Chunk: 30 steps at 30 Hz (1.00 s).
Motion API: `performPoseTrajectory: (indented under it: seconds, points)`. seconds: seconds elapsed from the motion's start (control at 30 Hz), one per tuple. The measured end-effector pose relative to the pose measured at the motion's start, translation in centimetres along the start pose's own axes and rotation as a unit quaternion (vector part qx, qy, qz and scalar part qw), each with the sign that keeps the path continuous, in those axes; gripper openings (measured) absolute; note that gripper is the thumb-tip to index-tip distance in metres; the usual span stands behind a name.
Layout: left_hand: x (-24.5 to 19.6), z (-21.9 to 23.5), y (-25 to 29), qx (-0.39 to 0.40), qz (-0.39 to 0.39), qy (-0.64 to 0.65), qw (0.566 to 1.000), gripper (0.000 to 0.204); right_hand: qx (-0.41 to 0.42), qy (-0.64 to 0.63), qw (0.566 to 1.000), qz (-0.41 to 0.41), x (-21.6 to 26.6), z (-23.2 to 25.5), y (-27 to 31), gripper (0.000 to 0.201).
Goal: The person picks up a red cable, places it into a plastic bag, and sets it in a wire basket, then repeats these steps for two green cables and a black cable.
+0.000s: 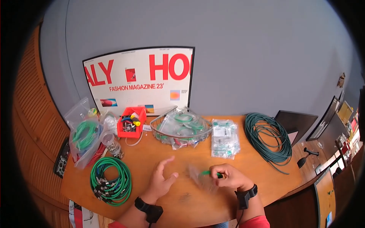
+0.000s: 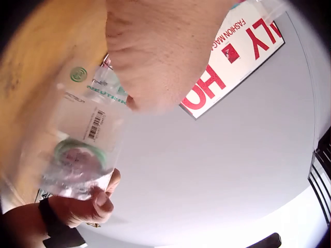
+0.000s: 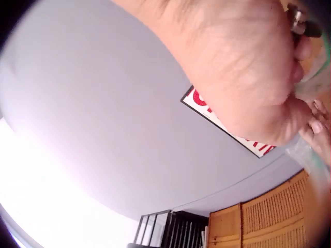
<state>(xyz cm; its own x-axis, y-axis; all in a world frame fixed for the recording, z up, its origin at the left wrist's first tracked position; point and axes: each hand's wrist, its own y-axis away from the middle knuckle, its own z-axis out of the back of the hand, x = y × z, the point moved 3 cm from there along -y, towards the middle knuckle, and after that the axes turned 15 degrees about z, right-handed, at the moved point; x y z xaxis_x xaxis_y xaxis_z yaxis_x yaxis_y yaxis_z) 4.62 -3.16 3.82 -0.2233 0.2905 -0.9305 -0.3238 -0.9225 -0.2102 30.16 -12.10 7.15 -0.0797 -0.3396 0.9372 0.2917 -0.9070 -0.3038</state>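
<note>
One bag [image 1: 200, 181] and green cable [image 1: 205, 172] sit gripped in the right hand [image 1: 230, 176], fingers curled, seemingly for steadiness; the left hand [image 1: 160, 184] is near, fingers apart.

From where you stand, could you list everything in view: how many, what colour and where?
Wall: one, grey, behind
Poster: one, white and red, against the wall
Slatted door: one, brown, far left
Table: one, brown, below the hands
Zip bag: one, clear, green cable inside, left
Container: one, clear, beside the bag
Green cables: one bundle, front left
Bin: one, red, before the poster
Wire basket: one, metallic, middle back
Flat packets: uncounted pile, clear, right of the basket
Cable coil: one, dark green, right
Packet: one, clear, in the right hand
Distant items: unclear, far right
Wristbands: two, black, on the wrists
Hands: left, open; right, gripping
</note>
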Motion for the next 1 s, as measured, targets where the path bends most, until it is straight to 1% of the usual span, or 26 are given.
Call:
performPoseTrajectory:
  seconds: [0.03, 0.07, 0.1, 0.13, 0.17, 0.2, 0.23, 0.3, 0.33, 0.4, 0.43, 0.47, 0.5, 0.53, 0.57, 0.63, 0.7, 0.73, 0.77, 0.8, 0.83, 0.87, 0.9, 0.93, 0.97, 1.0]
  points:
    - [-1.3, 0.2, 0.1, 0.024, -0.051, -0.028, 0.998, 0.043, 0.074, -0.068, 0.994, -0.038, 0.4, -0.9, 0.0, 0.016]
    - [-2.0, 0.2, 0.4, 0.048, -0.103, -0.053, 0.992, 0.047, 0.117, -0.058, 0.991, -0.043, 0.6, -1.4, -0.1, 0.014]
    - [-1.9, 0.3, 0.7, 0.052, -0.098, -0.053, 0.992, 0.047, 0.115, -0.062, 0.99, -0.048, 0.6, -1.8, -0.4, 0.014]
    - [-1.5, -0.3, 1.0, 0.174, -0.064, -0.059, 0.981, 0.045, 0.135, -0.037, 0.989, -0.045, 0.7, -2.2, -0.6, 0.015]
    - [-1.2, -0.9, 1.3, 0.291, -0.031, -0.063, 0.954, 0.044, 0.156, -0.01, 0.987, -0.042, 0.6, -2.6, -0.8, 0.016]
    - [-1.2, -1.1, 1.4, 0.306, -0.037, -0.09, 0.947, 0.038, 0.144, 0.005, 0.989, -0.044, 0.4, -2.8, -0.9, 0.019]
    - [-1.4, -1.2, 1.5, 0.306, -0.037, -0.089, 0.947, 0.038, 0.144, 0.004, 0.989, -0.045, 0.3, -2.8, -0.8, 0.019]
    - [-1.7, -1.2, 1.6, 0.3, -0.008, -0.098, 0.949, 0.036, 0.074, 0.006, 0.995, -0.072, 0.2, -2.6, -1.0, 0.023]
    - [-1.9, -1.2, 1.7, 0.298, -0.008, -0.098, 0.949, 0.036, 0.075, 0.007, 0.995, -0.072, 0.2, -2.8, -1.0, 0.023]
    - [-2.8, -0.8, 1.6, 0.172, -0.102, -0.224, 0.954, 0.033, 0.009, 0.037, 0.999, -0.023, 0.7, -2.9, -1.3, 0.019]
    - [-3.2, -0.9, 1.7, 0.169, -0.1, -0.224, 0.955, 0.033, -0.024, 0.051, 0.998, 0.001, 1.0, -3.0, -1.4, 0.018]
    - [-4.1, -0.9, 1.8, 0.1, -0.157, -0.238, 0.953, 0.031, -0.02, 0.051, 0.998, 0.001, 1.3, -3.4, -1.4, 0.018]
    - [-4.7, -0.8, 1.9, 0.031, -0.213, -0.251, 0.944, 0.03, -0.029, 0.159, 0.985, 0.054, 1.9, -3.7, -1.6, 0.017]
    - [-4.7, -0.9, 1.9, 0.029, -0.213, -0.251, 0.944, 0.03, -0.04, 0.264, 0.958, 0.106, 2.5, -3.9, -1.8, 0.017]
    - [-4.5, -1.1, 2.1, 0.028, -0.218, -0.248, 0.944, 0.028, -0.039, 0.263, 0.958, 0.106, 2.6, -4.2, -2.0, 0.017]
    - [-3.8, -1.2, 2.6, 0.029, -0.222, -0.245, 0.943, 0.026, -0.023, 0.324, 0.931, 0.165, 3.1, -4.7, -2.1, 0.016]
    - [-1.4, -1.5, 2.4, 0.113, -0.091, -0.23, 0.962, 0.021, -0.008, 0.311, 0.939, 0.149, 3.2, -4.5, -2.3, 0.014]
    - [-0.8, -1.3, 2.2, 0.113, -0.09, -0.23, 0.962, 0.021, -0.052, 0.288, 0.946, 0.141, 3.0, -4.1, -2.3, 0.013]
    - [0.3, -0.9, 1.7, 0.112, 0.043, -0.115, 0.986, 0.02, -0.097, 0.264, 0.95, 0.134, 2.7, -3.7, -2.3, 0.013]
    - [1.6, -0.6, 1.3, 0.105, 0.173, 0.003, 0.979, 0.02, -0.101, 0.259, 0.955, 0.107, 2.1, -3.1, -2.1, 0.013]
    - [2.4, -0.5, 0.7, 0.103, 0.172, 0.001, 0.98, 0.02, -0.101, 0.257, 0.955, 0.109, 1.7, -2.9, -2.1, 0.013]
    - [3.2, -0.3, 0.0, 0.08, 0.191, 0.125, 0.97, 0.022, -0.104, 0.301, 0.941, 0.112, 1.4, -2.6, -2.2, 0.013]
    - [3.7, 0.0, -0.6, 0.058, 0.207, 0.247, 0.945, 0.024, -0.108, 0.346, 0.925, 0.115, 0.9, -2.3, -2.2, 0.013]
    - [3.9, 0.2, -0.8, 0.053, 0.239, 0.274, 0.93, 0.021, -0.072, 0.396, 0.907, 0.128, 0.0, -2.2, -2.1, 0.021]
    - [4.2, 0.1, -1.0, 0.054, 0.239, 0.271, 0.931, 0.021, -0.075, 0.394, 0.907, 0.128, -0.5, -2.2, -2.1, 0.021]
    - [4.7, 0.1, -1.2, 0.043, 0.247, 0.299, 0.921, 0.02, -0.053, 0.42, 0.899, 0.11, -1.0, -2.5, -2.1, 0.025]
